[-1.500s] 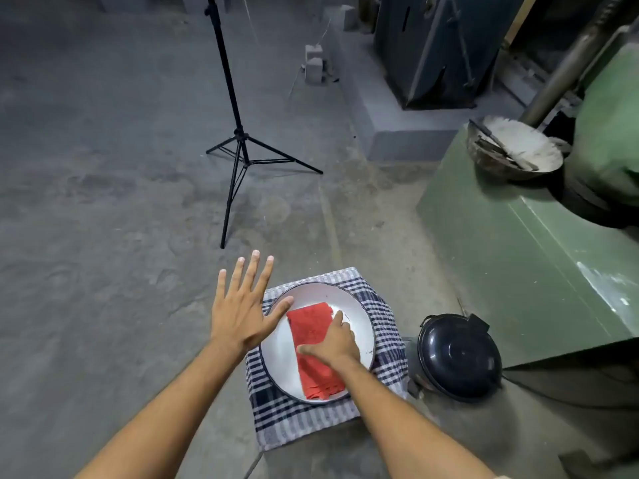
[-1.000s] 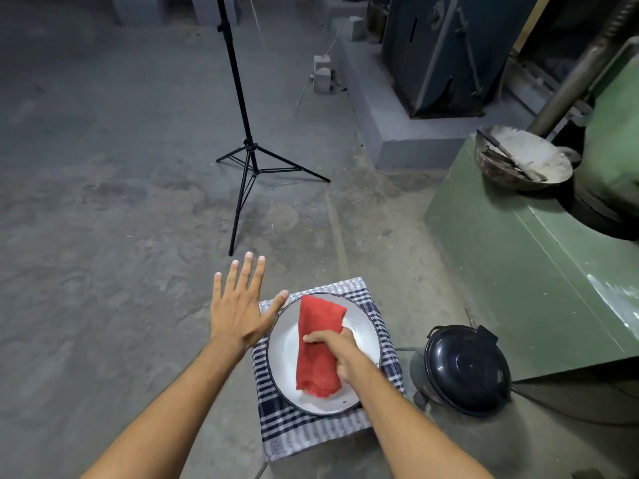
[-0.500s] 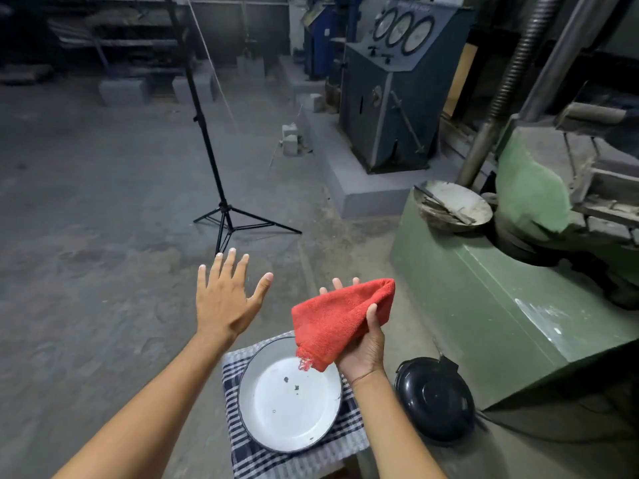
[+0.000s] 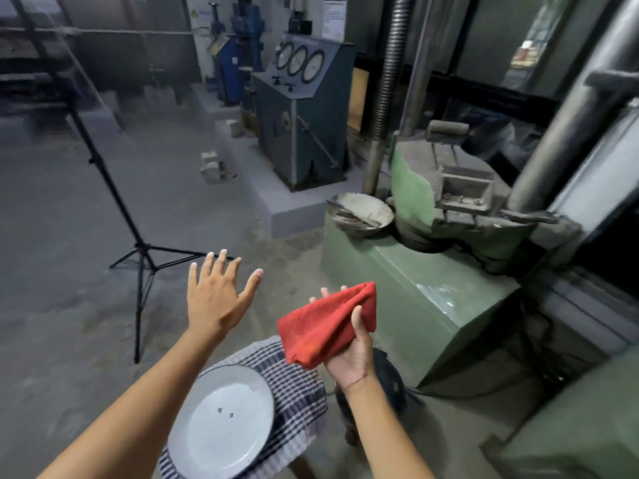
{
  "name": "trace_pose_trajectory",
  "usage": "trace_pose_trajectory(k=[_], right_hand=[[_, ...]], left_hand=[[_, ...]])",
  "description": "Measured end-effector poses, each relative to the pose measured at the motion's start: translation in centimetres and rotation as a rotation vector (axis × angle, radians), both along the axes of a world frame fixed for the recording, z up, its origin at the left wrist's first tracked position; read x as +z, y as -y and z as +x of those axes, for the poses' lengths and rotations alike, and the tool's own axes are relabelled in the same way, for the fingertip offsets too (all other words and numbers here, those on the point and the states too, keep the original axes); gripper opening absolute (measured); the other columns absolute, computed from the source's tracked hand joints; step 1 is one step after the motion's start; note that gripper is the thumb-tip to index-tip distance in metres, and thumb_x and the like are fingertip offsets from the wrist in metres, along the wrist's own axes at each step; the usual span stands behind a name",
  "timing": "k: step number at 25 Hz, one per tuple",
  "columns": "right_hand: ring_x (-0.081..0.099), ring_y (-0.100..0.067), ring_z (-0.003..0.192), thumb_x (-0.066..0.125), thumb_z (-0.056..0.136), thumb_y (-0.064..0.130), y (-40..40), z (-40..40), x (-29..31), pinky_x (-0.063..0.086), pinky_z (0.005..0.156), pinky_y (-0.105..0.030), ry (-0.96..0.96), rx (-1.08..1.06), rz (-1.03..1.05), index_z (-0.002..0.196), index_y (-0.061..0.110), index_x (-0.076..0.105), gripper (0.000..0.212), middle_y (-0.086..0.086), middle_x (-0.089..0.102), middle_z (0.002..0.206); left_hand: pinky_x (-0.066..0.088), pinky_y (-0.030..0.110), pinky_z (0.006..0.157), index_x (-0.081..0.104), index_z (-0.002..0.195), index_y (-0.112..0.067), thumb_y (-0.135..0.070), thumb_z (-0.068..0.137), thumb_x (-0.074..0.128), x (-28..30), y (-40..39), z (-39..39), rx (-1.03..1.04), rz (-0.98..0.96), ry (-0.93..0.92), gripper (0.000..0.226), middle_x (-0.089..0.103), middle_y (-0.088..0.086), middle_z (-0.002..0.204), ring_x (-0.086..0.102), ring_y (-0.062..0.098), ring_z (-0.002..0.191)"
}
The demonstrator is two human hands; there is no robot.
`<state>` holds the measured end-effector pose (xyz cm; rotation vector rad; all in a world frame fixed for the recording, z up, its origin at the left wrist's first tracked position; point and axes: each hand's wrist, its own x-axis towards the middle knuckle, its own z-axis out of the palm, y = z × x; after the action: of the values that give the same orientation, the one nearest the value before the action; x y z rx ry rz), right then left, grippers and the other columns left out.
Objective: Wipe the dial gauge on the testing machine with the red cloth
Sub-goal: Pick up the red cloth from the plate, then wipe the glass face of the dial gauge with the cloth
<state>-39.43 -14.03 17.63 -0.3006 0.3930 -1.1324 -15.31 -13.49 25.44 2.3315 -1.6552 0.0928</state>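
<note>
Cloth in hand, gauges not yet reached

Red cloth (image 4: 328,323) folded and gripped in right hand (image 4: 352,354), thumb pressed across front, fingertips showing behind top edge; held up in air above checked towel (image 4: 294,392) and beside emptied white enamel plate (image 4: 221,423). Left hand (image 4: 218,299) empty, fingers spread wide, palm down, hovering over concrete floor. Three round dial gauges (image 4: 299,62) set side by side on sloped top of grey-blue testing machine (image 4: 304,126), well apart from both hands, across floor and past green machine base (image 4: 408,299). Which of the three is meant: cannot tell. Pick-up step judged done; carry toward machine in hand, wiping not begun. Next move calls for walking over, steering between black tripod (image 4: 138,250) and green base, raising cloth flat against gauge glass, then rubbing lightly in circles. Free left hand likely useful for steadying against cabinet
</note>
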Motion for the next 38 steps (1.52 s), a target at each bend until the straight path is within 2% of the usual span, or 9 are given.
trace_pose_trajectory(k=[13, 15, 18, 21, 25, 27, 29, 33, 38], right_hand=[[0.037, -0.039, 0.156, 0.089, 0.069, 0.067, -9.3, -42.2, 11.6, 0.03, 0.127, -0.062, 0.193, -0.478, -0.172, 0.159, 0.003, 0.047, 0.118, -0.02, 0.042, 0.167], [0.041, -0.038, 0.154, 0.082, 0.08, 0.061, -12.6, -49.1, 13.9, 0.036, 0.123, -0.061, 0.143, -0.636, -0.137, 0.154, 0.008, 0.055, 0.096, -0.018, 0.048, 0.164], [0.073, -0.025, 0.117, 0.077, 0.086, 0.041, -16.8, -57.4, 16.9, 0.059, 0.102, -0.046, 0.019, -0.897, -0.103, 0.144, 0.018, 0.068, 0.063, -0.006, 0.071, 0.134], [0.073, -0.01, 0.079, 0.104, 0.06, 0.036, -22.1, -65.0, 18.5, 0.064, 0.084, -0.036, -0.029, -1.014, -0.194, 0.148, 0.025, 0.064, 0.098, 0.005, 0.075, 0.094], [0.058, -0.021, 0.143, 0.086, 0.087, 0.04, -28.2, -73.0, 19.0, 0.046, 0.115, -0.06, -0.018, -0.993, -0.412, 0.156, 0.035, 0.054, 0.076, -0.004, 0.051, 0.164], [0.03, -0.029, 0.161, 0.074, 0.096, 0.042, -30.4, -77.0, 19.2, 0.023, 0.126, -0.066, 0.034, -0.951, -0.529, 0.166, 0.034, 0.034, 0.081, -0.013, 0.03, 0.175], [0.035, -0.029, 0.159, 0.08, 0.091, 0.043, -32.2, -79.6, 20.3, 0.018, 0.13, -0.062, -0.04, -0.984, -0.468, 0.166, 0.029, 0.035, 0.088, -0.016, 0.035, 0.172], [0.063, -0.025, 0.137, 0.068, 0.097, 0.038, -34.3, -85.7, 23.4, 0.045, 0.118, -0.05, -0.138, -1.126, -0.254, 0.138, 0.028, 0.073, 0.043, -0.009, 0.058, 0.157], [0.074, -0.021, 0.101, 0.073, 0.092, 0.041, -34.1, -93.1, 29.4, 0.062, 0.086, -0.042, -0.246, -1.242, -0.099, 0.132, 0.018, 0.066, 0.047, -0.007, 0.073, 0.12]], left_hand=[[0.013, 0.053, 0.132, 0.061, 0.151, -0.018, -0.082, 0.09, 0.016, 12.9, 2.7, -40.3, -0.604, -0.135, 0.005, 0.099, 0.044, 0.013, 0.169, 0.03, 0.033, 0.163], [0.014, 0.053, 0.131, 0.061, 0.151, -0.019, -0.083, 0.089, 0.016, 15.0, 1.0, -48.1, -0.698, -0.161, 0.006, 0.099, 0.045, 0.012, 0.168, 0.03, 0.033, 0.162], [0.014, 0.052, 0.131, 0.063, 0.149, -0.018, -0.082, 0.09, 0.016, 17.6, -1.8, -57.9, -0.813, -0.213, 0.001, 0.099, 0.049, 0.011, 0.166, 0.032, 0.032, 0.162], [0.01, 0.05, 0.132, 0.062, 0.15, -0.019, -0.082, 0.09, 0.015, 19.9, -5.4, -67.2, -0.912, -0.253, 0.02, 0.099, 0.049, 0.008, 0.166, 0.031, 0.029, 0.162], [0.008, 0.05, 0.133, 0.06, 0.151, -0.021, -0.083, 0.089, 0.013, 21.8, -9.5, -77.1, -0.973, -0.27, 0.027, 0.1, 0.048, 0.007, 0.167, 0.028, 0.028, 0.164], [0.008, 0.05, 0.133, 0.06, 0.152, -0.021, -0.084, 0.088, 0.012, 22.2, -11.4, -81.2, -0.994, -0.287, 0.04, 0.102, 0.049, 0.007, 0.167, 0.03, 0.028, 0.163], [0.01, 0.051, 0.132, 0.06, 0.151, -0.022, -0.085, 0.087, 0.011, 22.6, -12.6, -84.1, -1.014, -0.301, 0.038, 0.103, 0.05, 0.008, 0.166, 0.032, 0.029, 0.162], [0.011, 0.052, 0.133, 0.052, 0.159, -0.024, -0.086, 0.089, 0.013, 24.4, -13.6, -89.3, -1.056, -0.345, 0.033, 0.101, 0.042, 0.009, 0.171, 0.027, 0.029, 0.164], [0.005, 0.052, 0.134, 0.025, 0.171, -0.025, -0.084, 0.093, 0.015, 28.2, -10.4, -95.0, -1.101, -0.474, 0.002, 0.098, 0.02, 0.005, 0.18, 0.017, 0.028, 0.167]])
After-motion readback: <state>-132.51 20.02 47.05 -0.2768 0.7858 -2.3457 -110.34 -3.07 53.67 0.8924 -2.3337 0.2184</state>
